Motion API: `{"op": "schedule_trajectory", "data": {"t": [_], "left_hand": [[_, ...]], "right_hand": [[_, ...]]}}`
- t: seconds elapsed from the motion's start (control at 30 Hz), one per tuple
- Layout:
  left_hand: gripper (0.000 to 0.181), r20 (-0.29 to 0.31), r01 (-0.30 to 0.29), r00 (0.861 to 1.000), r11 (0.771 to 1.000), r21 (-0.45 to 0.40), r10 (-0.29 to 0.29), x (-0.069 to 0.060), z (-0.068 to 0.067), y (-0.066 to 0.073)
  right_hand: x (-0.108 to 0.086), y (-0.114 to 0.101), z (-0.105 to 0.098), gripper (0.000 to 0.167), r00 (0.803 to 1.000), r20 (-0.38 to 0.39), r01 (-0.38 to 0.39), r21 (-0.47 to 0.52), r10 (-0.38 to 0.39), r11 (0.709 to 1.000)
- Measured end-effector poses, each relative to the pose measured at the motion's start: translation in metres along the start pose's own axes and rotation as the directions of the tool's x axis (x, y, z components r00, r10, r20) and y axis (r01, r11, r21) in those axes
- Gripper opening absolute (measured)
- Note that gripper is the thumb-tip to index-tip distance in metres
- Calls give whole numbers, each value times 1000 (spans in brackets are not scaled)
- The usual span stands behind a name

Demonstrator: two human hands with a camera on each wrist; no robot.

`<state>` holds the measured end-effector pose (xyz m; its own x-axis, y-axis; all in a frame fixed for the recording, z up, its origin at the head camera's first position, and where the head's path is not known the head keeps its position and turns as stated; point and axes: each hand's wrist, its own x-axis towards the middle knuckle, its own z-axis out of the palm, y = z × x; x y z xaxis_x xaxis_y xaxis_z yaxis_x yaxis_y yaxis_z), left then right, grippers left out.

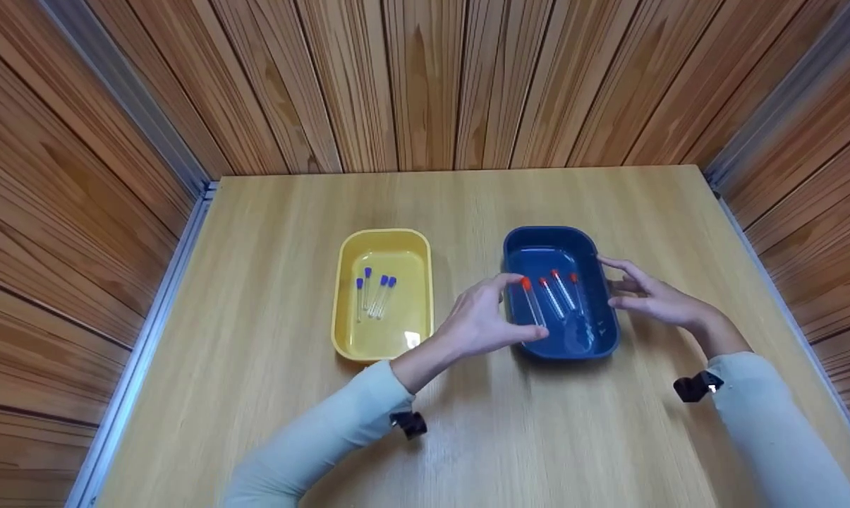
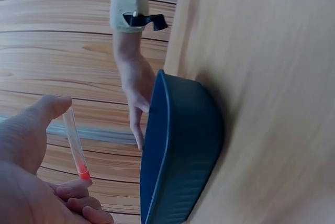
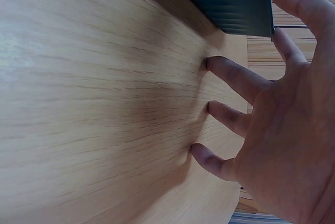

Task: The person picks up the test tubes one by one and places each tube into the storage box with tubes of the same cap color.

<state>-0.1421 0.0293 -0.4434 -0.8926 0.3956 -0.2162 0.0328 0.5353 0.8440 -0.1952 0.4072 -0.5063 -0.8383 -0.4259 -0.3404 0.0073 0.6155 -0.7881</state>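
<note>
My left hand [image 1: 477, 321] pinches a clear tube with a red cap [image 1: 533, 303] end to end, a fingertip at the cap and the thumb at the other end. The left wrist view shows this tube [image 2: 77, 143] raised beside the blue tray [image 2: 193, 124]. Several more red-capped tubes [image 1: 553, 298] lie in that tray in the head view. At the tray's right side is my right hand [image 1: 650, 296], spread, with fingertips at the rim. In the right wrist view, other fingers of the right hand [image 3: 288, 124] reach down to the table.
A yellow tray [image 1: 334, 310] stands to the left on the wooden table [image 1: 460, 451], holding several clear tubes with purple caps [image 1: 384, 281]. Wood-panelled walls [image 1: 425, 85] enclose the table at the back and sides.
</note>
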Motion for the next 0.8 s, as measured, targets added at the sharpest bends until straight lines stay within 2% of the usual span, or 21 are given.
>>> {"op": "schedule_trajectory", "data": {"t": [0.3, 0.5, 0.8], "left_hand": [[89, 0, 45, 999, 996, -74, -45, 25, 8, 13], [87, -9, 52, 999, 995, -83, -53, 43, 15, 19], [89, 6, 106, 994, 990, -95, -106, 67, 28, 27]], "right_hand": [[-4, -1, -1, 82, 1000, 4, 4, -1, -4, 1000], [-5, -2, -1, 84, 1000, 0, 11, -21, -11, 1000], [-2, -3, 0, 82, 1000, 4, 7, -16, -7, 1000]]}}
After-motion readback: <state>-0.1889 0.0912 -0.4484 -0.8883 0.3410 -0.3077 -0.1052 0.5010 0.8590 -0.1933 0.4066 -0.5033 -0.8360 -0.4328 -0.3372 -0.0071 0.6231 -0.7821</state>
